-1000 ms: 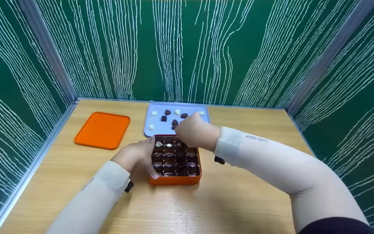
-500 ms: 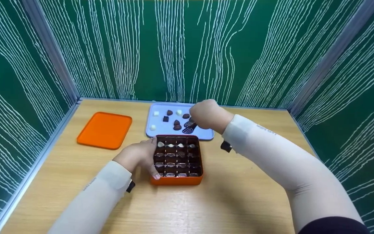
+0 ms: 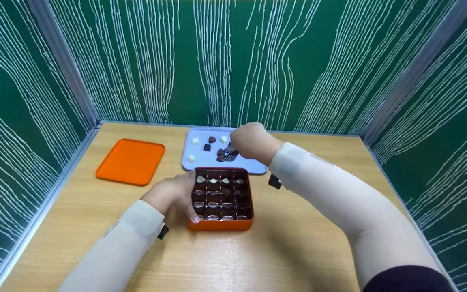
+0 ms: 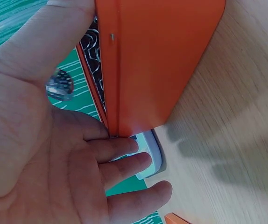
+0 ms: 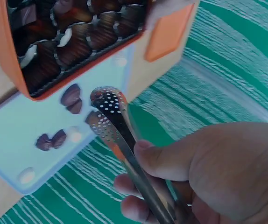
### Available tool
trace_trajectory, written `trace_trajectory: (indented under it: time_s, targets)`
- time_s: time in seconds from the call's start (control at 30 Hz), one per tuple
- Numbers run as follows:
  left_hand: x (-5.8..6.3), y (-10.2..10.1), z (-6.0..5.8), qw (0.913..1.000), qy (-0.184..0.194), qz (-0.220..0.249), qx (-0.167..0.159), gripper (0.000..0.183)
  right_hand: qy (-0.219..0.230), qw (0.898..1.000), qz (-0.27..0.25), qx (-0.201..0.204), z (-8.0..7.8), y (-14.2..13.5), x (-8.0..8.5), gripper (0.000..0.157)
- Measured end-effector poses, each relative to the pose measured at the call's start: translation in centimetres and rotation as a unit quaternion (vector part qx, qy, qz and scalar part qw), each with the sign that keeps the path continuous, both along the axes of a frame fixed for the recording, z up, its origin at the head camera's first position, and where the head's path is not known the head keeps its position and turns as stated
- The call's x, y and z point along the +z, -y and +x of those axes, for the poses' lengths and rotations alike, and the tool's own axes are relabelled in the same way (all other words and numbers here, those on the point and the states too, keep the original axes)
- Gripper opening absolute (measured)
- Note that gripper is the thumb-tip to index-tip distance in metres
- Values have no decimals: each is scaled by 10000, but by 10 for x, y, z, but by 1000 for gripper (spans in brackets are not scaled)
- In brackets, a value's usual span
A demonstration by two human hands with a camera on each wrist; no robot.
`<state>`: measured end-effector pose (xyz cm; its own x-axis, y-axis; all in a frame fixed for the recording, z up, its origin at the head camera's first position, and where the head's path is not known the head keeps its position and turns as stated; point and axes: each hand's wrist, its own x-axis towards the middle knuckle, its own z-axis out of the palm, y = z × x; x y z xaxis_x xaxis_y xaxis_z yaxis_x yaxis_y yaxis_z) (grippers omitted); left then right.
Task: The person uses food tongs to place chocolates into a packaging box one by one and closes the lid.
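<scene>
Your right hand (image 3: pixel 253 142) is clamped on metal tongs (image 5: pixel 137 173), perforated ends apart, above chocolates (image 3: pixel 212 139) on the blue tray (image 3: pixel 253 166). Your left hand (image 3: pixel 170 194), thumb and extended fingers apart, touches the left side of the orange box (image 3: pixel 220 226), on the counter (image 3: pixel 298 227) nearer you.

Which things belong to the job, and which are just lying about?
In the job:
perforated shiny metal tongs, in the right hand
orange square box with dark compartments, steadied by the left hand
dark-brown and white chocolate-like pieces
pale-blue rectangular tray

Just lying about, apparently:
flat orange square lid-like panel, untouched
</scene>
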<state>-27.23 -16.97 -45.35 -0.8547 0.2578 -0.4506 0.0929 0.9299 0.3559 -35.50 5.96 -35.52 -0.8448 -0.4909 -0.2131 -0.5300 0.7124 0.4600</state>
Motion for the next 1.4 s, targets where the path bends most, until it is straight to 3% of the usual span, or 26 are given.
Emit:
trace_trajectory:
  time_s: [0.17,0.33,0.43,0.7,1.07,1.4]
  targets:
    - [0,1,-1,10000,25,12,-9,169,-124,9993,333,-113,-22,6,-23,18]
    - [1,1,0,10000,54,41,8,169,-20,9989,204,-411,-42,11,-39,26]
    - [1,1,1,10000,46,51,21,169,-34,9992,109,-383,-49,12,-45,27]
    - [-2,2,0,9999,-54,-58,-131,168,-128,9995,218,-198,-51,12,-61,27]
    - [0,2,0,10000,-11,-15,-41,168,-78,9985,497,-237,-44,6,-55,23]
    - [1,2,1,9999,60,75,39,167,-41,9982,543,-267,-46,5,-62,27]
